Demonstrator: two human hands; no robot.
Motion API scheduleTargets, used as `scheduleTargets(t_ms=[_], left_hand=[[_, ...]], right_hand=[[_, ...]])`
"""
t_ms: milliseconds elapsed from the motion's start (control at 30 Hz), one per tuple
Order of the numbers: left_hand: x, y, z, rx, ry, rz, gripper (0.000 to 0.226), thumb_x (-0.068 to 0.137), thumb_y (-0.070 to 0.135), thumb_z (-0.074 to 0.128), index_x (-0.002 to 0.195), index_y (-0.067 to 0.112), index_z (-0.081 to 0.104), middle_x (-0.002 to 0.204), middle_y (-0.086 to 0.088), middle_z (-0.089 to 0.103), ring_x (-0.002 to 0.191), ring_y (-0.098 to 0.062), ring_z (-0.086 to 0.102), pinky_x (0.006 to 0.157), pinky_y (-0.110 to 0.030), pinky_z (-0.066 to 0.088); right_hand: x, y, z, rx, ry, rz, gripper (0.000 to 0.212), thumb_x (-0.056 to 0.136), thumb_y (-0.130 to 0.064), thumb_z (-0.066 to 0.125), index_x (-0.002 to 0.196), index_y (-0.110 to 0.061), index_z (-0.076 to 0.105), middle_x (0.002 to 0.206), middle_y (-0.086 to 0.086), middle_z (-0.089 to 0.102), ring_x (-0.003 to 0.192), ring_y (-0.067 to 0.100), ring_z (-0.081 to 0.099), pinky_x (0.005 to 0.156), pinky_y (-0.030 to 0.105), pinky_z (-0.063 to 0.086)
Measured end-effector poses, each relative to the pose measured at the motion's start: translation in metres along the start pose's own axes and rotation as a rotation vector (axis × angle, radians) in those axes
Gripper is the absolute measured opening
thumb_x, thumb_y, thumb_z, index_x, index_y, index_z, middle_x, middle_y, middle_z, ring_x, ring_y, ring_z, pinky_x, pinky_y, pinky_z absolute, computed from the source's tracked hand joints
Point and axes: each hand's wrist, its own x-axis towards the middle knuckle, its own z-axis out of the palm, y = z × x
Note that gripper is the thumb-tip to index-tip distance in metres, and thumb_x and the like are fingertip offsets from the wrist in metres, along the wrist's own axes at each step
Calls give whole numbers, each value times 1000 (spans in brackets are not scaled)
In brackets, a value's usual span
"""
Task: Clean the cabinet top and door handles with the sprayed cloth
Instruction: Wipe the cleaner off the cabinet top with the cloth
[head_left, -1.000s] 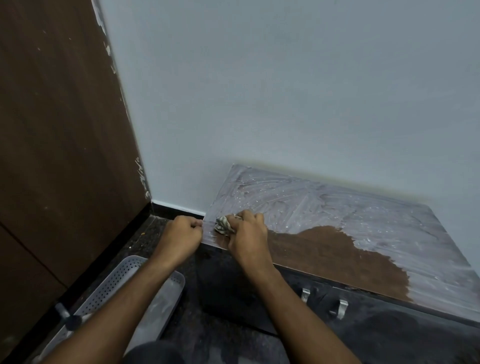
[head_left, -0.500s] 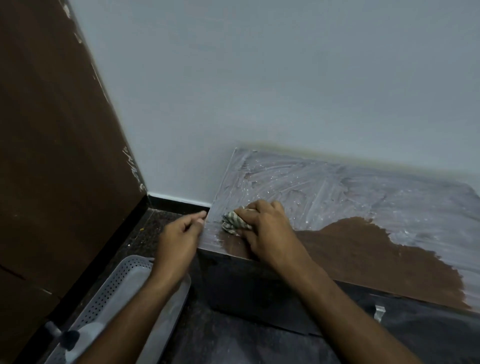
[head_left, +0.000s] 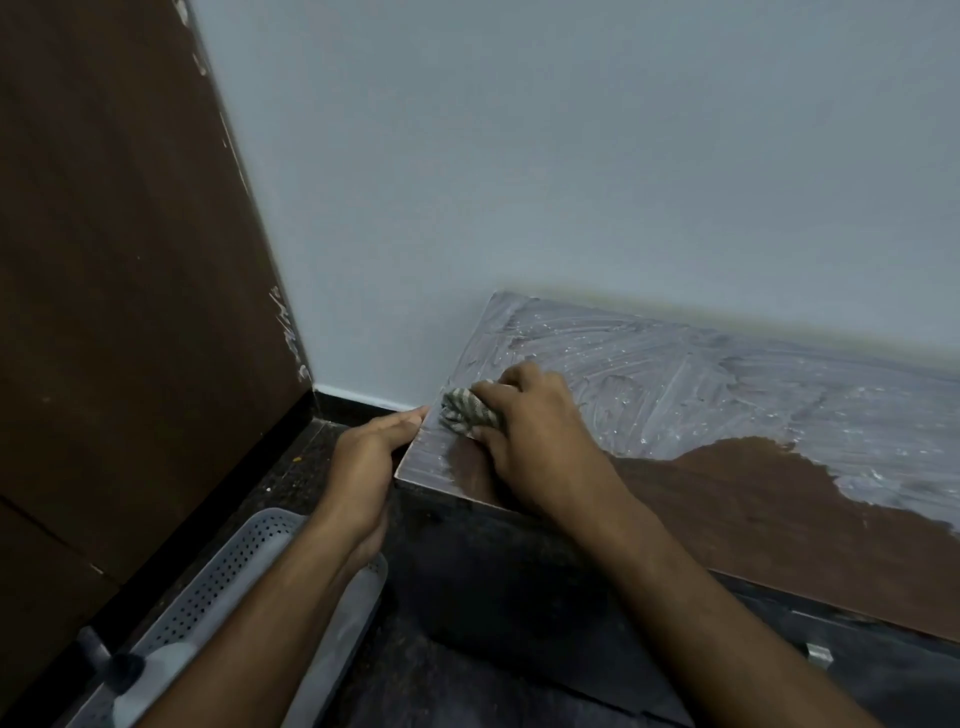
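- The right hand (head_left: 535, 436) has slid further back along the cabinet top (head_left: 727, 499) since a second ago; then it was at the front edge, and now it is near the left edge, a bit deeper in.
- The cloth (head_left: 467, 410) has moved with it. It is bunched up and striped, and it lies on the top by the left edge, under the right fingers.
- The right hand is curled around the cloth and presses it flat on the top.
- The left hand (head_left: 371, 462) was a fist at the front corner before. Now its fingers are straight and held close together, flat against the left side of the top.
- The bare brown patch on the top looks about the same as before; the white smeary film still covers the rest.
- Two handles showed a second ago. Now only one handle (head_left: 820, 652) shows, low on the right, and it is small and hard to see well.
- Count: two hands, one cloth, one cabinet, one handle.
- One grey tray (head_left: 249, 571) with tiny holes sits on the dark floor (head_left: 467, 686) at the left, under the left arm.
- One brown door (head_left: 119, 260) stands at the left, and one pale wall (head_left: 571, 156) is behind the cabinet.
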Motion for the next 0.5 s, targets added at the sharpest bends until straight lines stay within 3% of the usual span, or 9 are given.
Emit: scheduleTargets(t_ms=[100, 200, 267, 400, 500], left_hand=[[-3, -1, -2, -67, 40, 27, 32, 99, 12, 45, 106, -2, 73, 101, -15, 76, 95, -25, 71, 81, -27, 57], [-3, -4, -8, -79, 75, 47, 41, 103, 18, 36, 109, -2, 72, 104, -14, 77, 101, -23, 71, 92, -32, 52], [-3, -8, -8, -64, 74, 69, 43, 103, 17, 34, 106, 0, 73, 102, -14, 77, 99, -23, 73, 88, -33, 54], [-2, -14, -9, 51, 57, 160, 43, 104, 13, 32, 111, 5, 73, 102, -7, 78, 96, -15, 74, 72, -18, 57], [-3, -12, -12, 81, 27, 149, 44, 104, 16, 32, 112, 7, 74, 101, -6, 78, 96, -14, 74, 75, -22, 58]], right_hand=[[-11, -19, 13, -14, 3, -83, 42, 95, -25, 56, 136, -19, 53, 132, 5, 48, 118, 23, 36, 104, 39, 38], [-35, -29, 16, 45, 6, -197, 47, 95, -20, 56, 141, -23, 49, 135, 1, 48, 119, 21, 37, 103, 38, 39], [-24, -15, 16, 11, 13, -180, 45, 95, -22, 58, 140, -25, 52, 134, 1, 49, 118, 22, 39, 102, 38, 41], [9, 1, 15, -37, 30, -100, 39, 99, -25, 52, 138, -26, 54, 129, 0, 52, 113, 22, 38, 101, 39, 40], [8, 4, 13, -44, 21, -112, 37, 99, -28, 51, 136, -24, 56, 125, 2, 52, 109, 22, 38, 98, 40, 41]])
